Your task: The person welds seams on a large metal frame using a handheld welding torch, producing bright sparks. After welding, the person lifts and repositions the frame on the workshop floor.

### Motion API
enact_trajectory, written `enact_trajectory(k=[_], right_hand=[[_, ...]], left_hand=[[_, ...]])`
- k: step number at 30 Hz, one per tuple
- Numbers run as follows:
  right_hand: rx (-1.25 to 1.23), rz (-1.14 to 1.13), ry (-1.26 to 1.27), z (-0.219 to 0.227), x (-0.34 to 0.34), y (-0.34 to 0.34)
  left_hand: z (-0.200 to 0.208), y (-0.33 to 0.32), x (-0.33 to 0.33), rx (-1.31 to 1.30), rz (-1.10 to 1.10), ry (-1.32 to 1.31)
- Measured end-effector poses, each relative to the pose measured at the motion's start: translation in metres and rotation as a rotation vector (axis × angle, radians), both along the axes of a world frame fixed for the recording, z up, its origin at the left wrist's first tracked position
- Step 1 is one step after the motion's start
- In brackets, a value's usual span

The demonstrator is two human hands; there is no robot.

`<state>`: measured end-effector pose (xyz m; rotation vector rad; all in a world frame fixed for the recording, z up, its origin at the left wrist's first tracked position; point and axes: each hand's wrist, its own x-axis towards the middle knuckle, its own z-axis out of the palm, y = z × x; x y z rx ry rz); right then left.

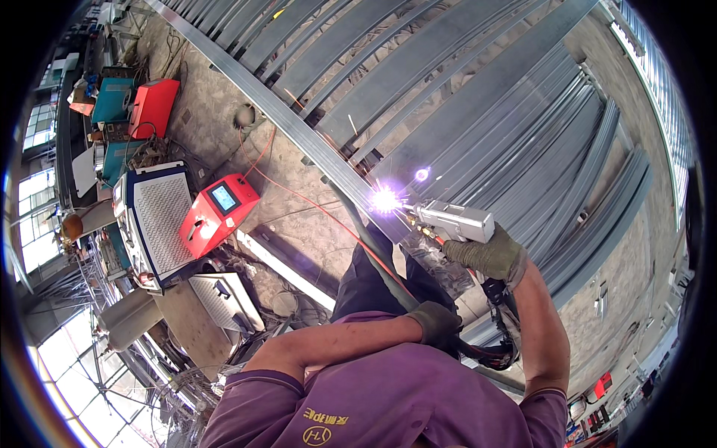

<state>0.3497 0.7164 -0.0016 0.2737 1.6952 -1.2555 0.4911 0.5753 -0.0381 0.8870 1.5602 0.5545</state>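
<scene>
My right hand [493,257], in an olive work glove, is wrapped round a silver handheld welding gun [457,221]. At the gun's nozzle a bright violet-white weld flare [385,199] burns, with sparks flying off. It sits on the near end of a long grey metal rail [287,127], where flat metal bars meet it. Held low against my waist, my gloved left hand [435,322] is closed at a dark cable bundle [485,355] that loops up toward the gun; its fingers are partly hidden. Glare hides the weld spot itself.
Parallel grey metal bars [448,75] run out from the rail, and stacked profiles [590,149] lie to the right. On the left stand a red machine with a screen [220,205] and a white perforated cabinet [160,216]. An orange hose [314,201] crosses the concrete floor toward my legs.
</scene>
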Motion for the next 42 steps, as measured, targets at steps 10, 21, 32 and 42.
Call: enact_trajectory(k=[10,21,32,42], right_hand=[[-0.130,-0.025,0.074,-0.005,0.006,0.006],[0.059,0.066,0.054,0.003,0.010,0.007],[0.244,0.187,0.061,0.015,0.013,0.001],[0.022,-0.678,0.059,-0.048,-0.025,0.125]], left_hand=[[0.000,0.002,0.000,0.008,-0.003,0.002],[-0.006,0.008,0.005,-0.002,0.046,-0.021],[-0.007,0.015,0.016,-0.015,0.018,0.013],[-0.024,-0.049,0.024,0.038,0.318,0.049]])
